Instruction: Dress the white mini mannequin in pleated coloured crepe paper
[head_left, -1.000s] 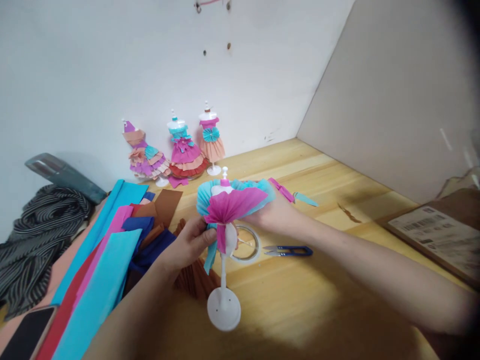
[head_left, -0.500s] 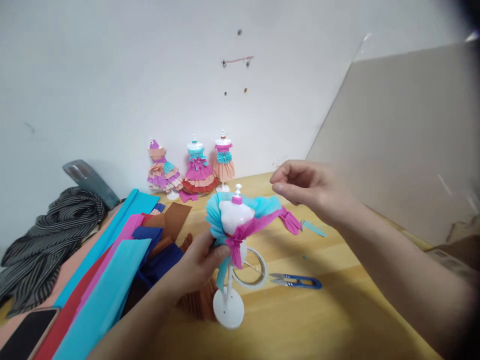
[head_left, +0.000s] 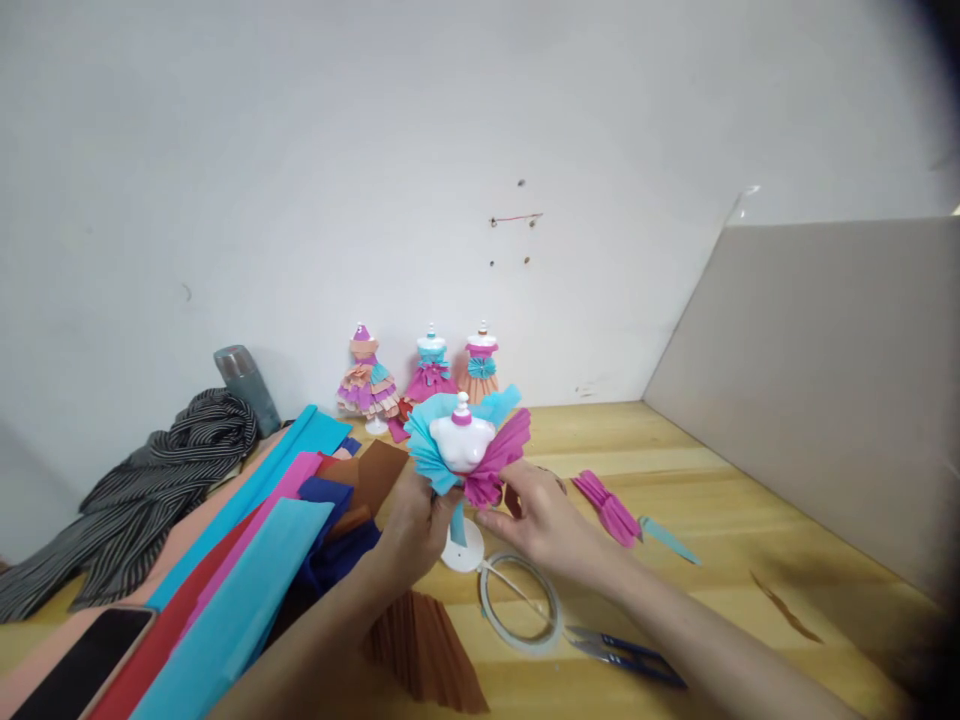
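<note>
A small white dress form on a round base stands upright between my hands. Pleated turquoise crepe paper fans out on its left side, and pleated pink crepe paper on its right. My left hand is closed round the form's waist at the turquoise pleats, with the fingertips partly hidden behind it. Below the pink pleats, my right hand has its thumb and fingers drawn together at their lower edge. Under my right wrist lies a roll of tape, with blue thread snips beside it.
Three dressed forms stand by the wall, among them one in a layered purple skirt. Crepe paper sheets, a phone, a striped cloth and a bottle lie left. A pink gathered piece lies right.
My right hand has come down and left from the air to the pink paper at the form's waist. The form now stands more upright and farther back. The camera view has shifted.
</note>
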